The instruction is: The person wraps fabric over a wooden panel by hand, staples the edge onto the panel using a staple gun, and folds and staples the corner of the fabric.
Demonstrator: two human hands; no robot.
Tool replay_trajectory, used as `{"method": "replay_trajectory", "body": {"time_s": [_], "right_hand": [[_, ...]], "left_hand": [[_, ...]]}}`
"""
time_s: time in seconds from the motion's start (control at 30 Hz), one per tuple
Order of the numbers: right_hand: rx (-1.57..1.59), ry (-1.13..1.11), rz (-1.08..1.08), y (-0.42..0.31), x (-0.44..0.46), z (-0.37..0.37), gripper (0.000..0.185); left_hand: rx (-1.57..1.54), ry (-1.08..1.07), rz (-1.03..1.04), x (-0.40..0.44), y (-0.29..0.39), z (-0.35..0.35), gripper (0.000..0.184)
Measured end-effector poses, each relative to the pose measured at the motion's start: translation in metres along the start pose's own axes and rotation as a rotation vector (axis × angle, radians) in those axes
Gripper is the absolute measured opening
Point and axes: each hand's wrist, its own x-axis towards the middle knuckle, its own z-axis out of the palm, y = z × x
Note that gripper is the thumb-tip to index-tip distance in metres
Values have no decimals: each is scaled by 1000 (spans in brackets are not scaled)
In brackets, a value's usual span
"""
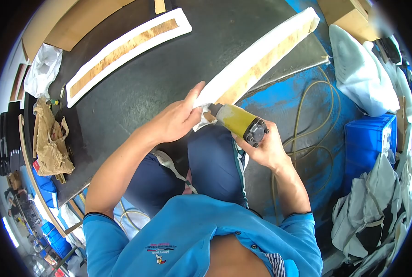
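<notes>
Matt and dark, with light scuffs, across the worktable (136, 92). On it, soft, cloth-like white covering around bare mottled wood on the far curved panel (127, 51); likewise over it on the held curved panel (264, 60). Beside the worktable, glossy yellow casing with dark metallic end on the power tool (236, 120). Right of it, smooth blue plastic on the crate (366, 141). At its left side, rough, crumpled brown paper (49, 145).

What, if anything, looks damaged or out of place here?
The crumpled brown paper packaging at the left edge of the black tabletop: its ragged, torn edges look shredded, which seems odd on a work surface.
</notes>
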Motion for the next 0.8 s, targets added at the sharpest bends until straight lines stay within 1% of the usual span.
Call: {"method": "replay_trajectory", "body": {"time_s": [0.07,0.2,0.27,0.3,0.37,0.4,0.43,0.47,0.5,0.53,0.57,0.6,0.63,0.67,0.73,0.77,0.8], "right_hand": [[-75,12,-80,-1,2,5,31],[-136,70,-134,-4,5,8,30],[-34,35,-56,6,0,1,64],[-38,35,-61,13,-4,-3,64],[104,263,104,30,-15,-14,53],[89,276,226,36,-21,-24,44],[73,292,346,42,-26,-36,37],[-94,306,486,52,-29,-48,36],[-306,302,492,88,-36,-58,40],[-524,327,505,133,-45,-64,44],[-579,400,442,167,-57,-64,53],[-615,324,568,181,-65,-63,59],[-645,426,556,227,-83,-52,66],[-616,443,593,242,-96,-44,69],[-592,425,672,255,-112,-30,69],[-554,450,685,258,-118,-21,67],[-509,469,664,268,-126,-13,66]], "left_hand": [[24,-15,-25,0,5,-1,68],[30,-22,-65,-2,1,-7,72],[-64,-112,-111,-1,5,-10,79],[-63,-107,-107,-1,2,-10,79],[-329,-103,-14,-2,-9,-8,84],[-327,-92,-13,-3,-12,-9,84],[-500,-147,-13,-3,-14,-11,81],[-669,-207,-4,0,-16,-14,79],[-653,-217,32,4,-19,-16,79],[-535,-218,-10,8,-22,-18,76],[-415,-212,-45,17,-20,-20,72],[-278,-205,-34,25,-9,-23,70],[-145,-186,-34,29,2,-25,68],[-154,-139,18,37,4,-21,68],[-132,-97,34,62,19,-19,68],[-120,-58,19,72,26,-16,67],[-88,-34,47,85,30,-14,67]]}}
